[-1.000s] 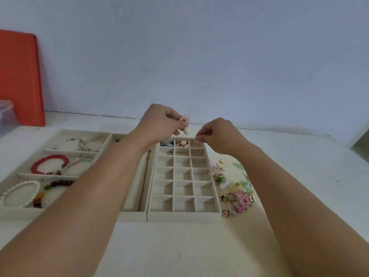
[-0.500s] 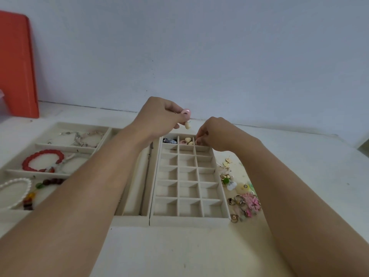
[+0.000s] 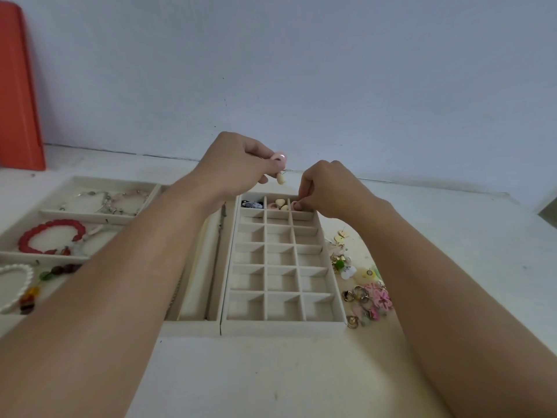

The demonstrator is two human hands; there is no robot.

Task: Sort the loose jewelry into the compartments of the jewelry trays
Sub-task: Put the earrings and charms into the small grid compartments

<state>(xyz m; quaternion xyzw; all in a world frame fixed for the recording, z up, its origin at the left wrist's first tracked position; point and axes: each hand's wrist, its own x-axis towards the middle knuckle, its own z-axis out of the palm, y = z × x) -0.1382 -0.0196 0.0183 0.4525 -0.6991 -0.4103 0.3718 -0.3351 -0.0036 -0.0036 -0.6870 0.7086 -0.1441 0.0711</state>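
My left hand (image 3: 232, 164) pinches a pink-and-cream earring (image 3: 279, 167) in the air above the far end of the beige grid tray (image 3: 283, 322). My right hand (image 3: 327, 188) reaches down into the tray's far right compartment, fingertips pinched on something too small to make out. The far middle compartment holds a matching pink and cream earring (image 3: 278, 204); the far left one holds a dark piece (image 3: 251, 204). Loose jewelry (image 3: 366, 292), with rings, a pink flower and gold charms, lies on the table right of the tray.
A second beige tray (image 3: 54, 212) on the left holds a red bead bracelet (image 3: 51, 239), a white pearl bracelet (image 3: 13, 286), silver chains (image 3: 111, 200) and dark beads. A chain lies in the long narrow compartment (image 3: 217, 251). An orange board (image 3: 18, 95) leans on the wall.
My right hand has dropped from the air beside the left hand down into the far right compartment. My left hand stays raised with the earring. The view has shifted a little.
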